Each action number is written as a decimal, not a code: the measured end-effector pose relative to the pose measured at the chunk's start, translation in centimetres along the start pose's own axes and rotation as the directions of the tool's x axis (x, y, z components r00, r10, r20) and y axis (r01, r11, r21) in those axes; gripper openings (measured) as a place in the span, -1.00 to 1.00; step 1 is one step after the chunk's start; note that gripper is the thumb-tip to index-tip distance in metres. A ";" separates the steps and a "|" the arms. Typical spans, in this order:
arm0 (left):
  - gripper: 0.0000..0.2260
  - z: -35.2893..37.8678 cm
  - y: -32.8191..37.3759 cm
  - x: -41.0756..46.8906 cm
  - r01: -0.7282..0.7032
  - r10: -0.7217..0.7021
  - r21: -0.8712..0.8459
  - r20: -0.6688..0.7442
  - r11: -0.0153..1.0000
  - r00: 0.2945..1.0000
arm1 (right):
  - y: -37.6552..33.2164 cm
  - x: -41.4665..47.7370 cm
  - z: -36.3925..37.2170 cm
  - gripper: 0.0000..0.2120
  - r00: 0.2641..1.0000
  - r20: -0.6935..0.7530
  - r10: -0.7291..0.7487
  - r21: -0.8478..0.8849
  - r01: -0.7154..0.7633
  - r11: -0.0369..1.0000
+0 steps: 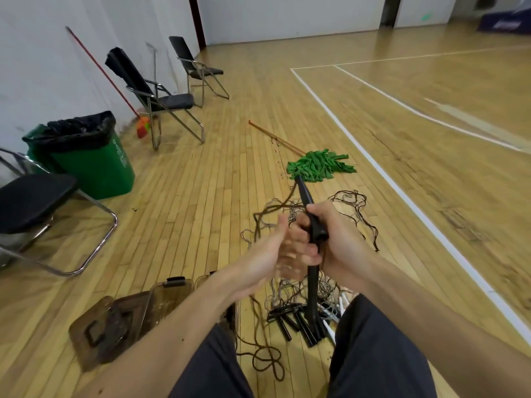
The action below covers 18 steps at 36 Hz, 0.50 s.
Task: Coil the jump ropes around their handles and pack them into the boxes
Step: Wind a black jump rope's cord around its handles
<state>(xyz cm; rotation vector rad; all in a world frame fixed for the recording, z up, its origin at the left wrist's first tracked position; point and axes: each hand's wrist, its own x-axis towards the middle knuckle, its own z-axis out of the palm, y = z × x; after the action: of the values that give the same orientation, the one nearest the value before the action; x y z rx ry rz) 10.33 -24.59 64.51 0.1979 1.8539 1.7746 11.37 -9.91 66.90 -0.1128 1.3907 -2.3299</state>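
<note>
Legs: dark trousers (373, 354) at the near edge, knees apart, the person seated over a wooden floor (201, 196).
Right hand: right hand (339, 239) wraps its fingers round a black handle (304, 196) that tilts up and away to the far left.
Left hand: left hand (267, 259) is blurred, touching the right hand; its fingers look curled close by the handle, but what they hold cannot be told.
Second handle: another black handle (312, 294) hangs straight down below the hands.
Brown rope: brown rope (265, 360) loops on the floor between the knees.
Rope pile: tangled jump ropes (290, 326) with black and white handles lie just beyond the right knee.
Boxes: clear brown boxes (94, 334) sit near left, one lid raised.
Mop: green mop (319, 165) lies just beyond the handle tip.
Bin: green bin (94, 168) stands far left, beside a black chair (34, 199).
</note>
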 end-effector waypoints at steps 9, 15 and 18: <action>-0.64 1.9 -2.5 -2.1 -0.021 0.000 0.100 0.210 0.995 0.978 | -0.4 1.1 -1.1 -0.70 0.995 -0.099 0.034 0.006 -0.033 0.999; -0.60 2.2 -1.4 -1.5 -0.057 0.056 -0.051 -0.028 0.997 0.998 | -1.1 0.7 -2.6 -0.63 0.998 -0.023 0.064 -0.374 -0.068 0.925; -0.48 2.0 -0.6 -0.8 -0.074 0.065 -0.096 -0.094 0.993 0.993 | -0.1 0.0 -2.1 -0.54 0.993 0.028 0.112 -0.535 -0.080 0.841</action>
<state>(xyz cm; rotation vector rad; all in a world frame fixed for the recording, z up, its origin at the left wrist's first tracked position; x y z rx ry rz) 12.12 -23.24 64.22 0.1484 1.8355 1.9480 10.76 -8.10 65.97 -0.2639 1.9312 -1.7817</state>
